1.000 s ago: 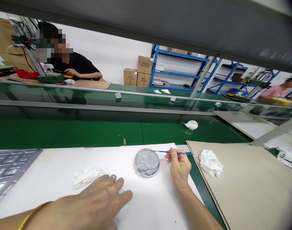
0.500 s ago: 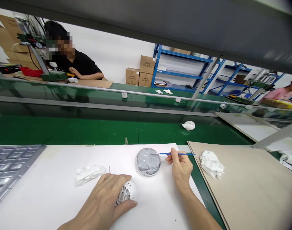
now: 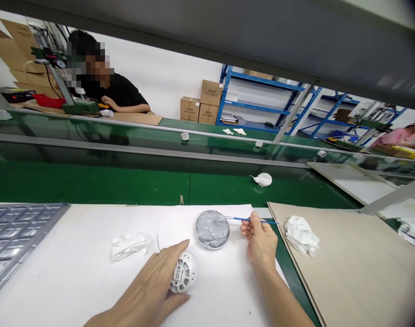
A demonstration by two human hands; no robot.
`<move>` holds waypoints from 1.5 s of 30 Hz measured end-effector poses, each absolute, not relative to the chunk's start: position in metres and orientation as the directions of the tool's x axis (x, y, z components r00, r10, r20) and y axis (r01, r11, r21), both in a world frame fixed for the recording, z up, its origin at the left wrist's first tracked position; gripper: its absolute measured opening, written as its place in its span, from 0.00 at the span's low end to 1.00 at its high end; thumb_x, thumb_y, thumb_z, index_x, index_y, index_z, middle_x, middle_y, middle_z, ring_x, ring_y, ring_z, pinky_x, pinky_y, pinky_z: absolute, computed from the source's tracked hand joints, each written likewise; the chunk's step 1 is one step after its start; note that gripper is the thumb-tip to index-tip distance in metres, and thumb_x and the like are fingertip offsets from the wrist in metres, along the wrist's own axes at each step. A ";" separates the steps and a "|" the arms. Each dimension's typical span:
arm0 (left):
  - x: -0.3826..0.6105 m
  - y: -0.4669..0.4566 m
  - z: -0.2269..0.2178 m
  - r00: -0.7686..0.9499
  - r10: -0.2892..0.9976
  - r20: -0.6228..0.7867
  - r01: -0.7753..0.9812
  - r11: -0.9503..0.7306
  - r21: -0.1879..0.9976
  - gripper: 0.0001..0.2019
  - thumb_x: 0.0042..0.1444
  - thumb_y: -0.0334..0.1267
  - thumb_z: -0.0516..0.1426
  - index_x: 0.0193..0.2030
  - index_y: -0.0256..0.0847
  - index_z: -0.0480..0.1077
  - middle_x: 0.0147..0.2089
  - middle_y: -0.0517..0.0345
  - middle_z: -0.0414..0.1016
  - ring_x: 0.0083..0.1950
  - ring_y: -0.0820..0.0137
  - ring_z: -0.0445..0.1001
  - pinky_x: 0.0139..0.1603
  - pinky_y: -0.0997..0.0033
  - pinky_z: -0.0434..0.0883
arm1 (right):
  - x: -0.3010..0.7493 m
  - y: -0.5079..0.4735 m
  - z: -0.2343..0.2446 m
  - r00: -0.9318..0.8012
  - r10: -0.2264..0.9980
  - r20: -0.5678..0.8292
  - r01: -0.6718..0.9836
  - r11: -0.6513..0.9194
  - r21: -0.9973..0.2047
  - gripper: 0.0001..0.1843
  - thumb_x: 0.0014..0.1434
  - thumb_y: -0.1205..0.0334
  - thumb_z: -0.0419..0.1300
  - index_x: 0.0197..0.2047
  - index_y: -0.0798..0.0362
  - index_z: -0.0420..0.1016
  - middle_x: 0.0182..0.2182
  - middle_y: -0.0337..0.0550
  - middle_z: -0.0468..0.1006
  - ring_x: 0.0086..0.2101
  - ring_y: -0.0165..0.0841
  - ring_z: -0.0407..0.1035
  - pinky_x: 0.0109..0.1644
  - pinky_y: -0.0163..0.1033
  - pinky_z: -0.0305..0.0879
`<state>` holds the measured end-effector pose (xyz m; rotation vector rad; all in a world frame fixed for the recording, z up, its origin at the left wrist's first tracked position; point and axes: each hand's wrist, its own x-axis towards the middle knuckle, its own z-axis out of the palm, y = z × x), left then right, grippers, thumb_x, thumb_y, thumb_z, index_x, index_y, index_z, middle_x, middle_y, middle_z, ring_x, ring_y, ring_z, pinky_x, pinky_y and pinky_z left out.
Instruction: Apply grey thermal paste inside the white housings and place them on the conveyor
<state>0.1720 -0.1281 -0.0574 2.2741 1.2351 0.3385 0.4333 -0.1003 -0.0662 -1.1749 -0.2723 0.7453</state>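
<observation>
My left hand curves around a small round white vented housing, thumb on its near side and fingers on its far side. A thin wire stands up beyond my knuckles. In the fingers of my right hand is a thin blue paintbrush, held almost level and pointing left. Its tip is at the right rim of a round shallow dish filled with thick grey paste. The dish rests on a white sheet, beyond and to the right of the housing.
Crumpled white tissues lie left and right, the latter on brown cardboard. A clear plastic tray is at far left. Another white housing sits on the green conveyor belt. A co-worker sits across.
The brush tip has moved right, from over the grey paste to the dish's rim. My left hand has shifted on the housing, so more of its vented face shows. The housing on the belt has moved left.
</observation>
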 end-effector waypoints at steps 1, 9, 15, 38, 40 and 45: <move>0.174 -0.128 -0.053 0.531 0.845 -0.067 0.704 -0.395 0.590 0.35 0.48 0.35 0.58 0.62 0.52 0.50 0.61 0.54 0.64 0.60 0.56 0.65 0.58 0.53 0.67 | 0.433 -0.101 -0.065 0.725 0.660 -0.197 -0.411 0.185 -0.893 0.24 0.39 0.50 0.71 0.28 0.58 0.68 0.19 0.43 0.74 0.19 0.28 0.66 0.19 0.29 0.62; 0.186 -0.120 -0.026 0.494 0.844 -0.212 0.706 -0.247 0.664 0.29 0.46 0.43 0.60 0.55 0.45 0.58 0.54 0.52 0.68 0.54 0.56 0.68 0.53 0.57 0.67 | 0.427 -0.110 -0.057 0.666 0.701 -0.256 -0.513 0.180 -0.839 0.22 0.41 0.53 0.72 0.29 0.58 0.67 0.19 0.41 0.73 0.19 0.26 0.64 0.19 0.28 0.59; 0.188 -0.118 -0.030 0.505 0.851 -0.146 0.697 -0.302 0.650 0.30 0.45 0.44 0.62 0.56 0.44 0.58 0.53 0.54 0.69 0.51 0.59 0.69 0.51 0.59 0.68 | 0.408 -0.128 -0.046 0.573 0.784 -0.237 -0.522 0.126 -0.843 0.19 0.44 0.53 0.70 0.28 0.57 0.68 0.20 0.40 0.71 0.20 0.26 0.64 0.20 0.29 0.59; 0.192 -0.116 -0.031 0.542 0.840 -0.005 0.646 -0.412 0.643 0.30 0.43 0.44 0.64 0.54 0.44 0.61 0.49 0.55 0.72 0.45 0.60 0.72 0.44 0.62 0.70 | 0.380 -0.170 -0.052 0.496 0.866 0.062 -0.015 0.080 -0.997 0.15 0.56 0.50 0.59 0.32 0.55 0.71 0.27 0.46 0.76 0.24 0.33 0.70 0.28 0.39 0.67; 0.192 -0.116 -0.032 0.546 0.838 0.001 0.638 -0.416 0.648 0.30 0.43 0.43 0.64 0.54 0.44 0.61 0.49 0.56 0.72 0.45 0.61 0.72 0.44 0.63 0.70 | 0.380 -0.171 -0.049 0.488 0.867 0.101 0.039 0.094 -0.995 0.15 0.58 0.51 0.58 0.32 0.55 0.71 0.26 0.45 0.75 0.24 0.33 0.69 0.29 0.40 0.67; 0.191 -0.116 -0.031 0.559 0.829 0.010 0.624 -0.428 0.653 0.31 0.43 0.43 0.64 0.54 0.44 0.61 0.49 0.56 0.72 0.46 0.61 0.72 0.44 0.63 0.70 | 0.383 -0.174 -0.044 0.457 0.856 0.243 0.141 0.199 -0.970 0.11 0.58 0.55 0.58 0.32 0.55 0.71 0.27 0.44 0.75 0.24 0.33 0.69 0.28 0.40 0.68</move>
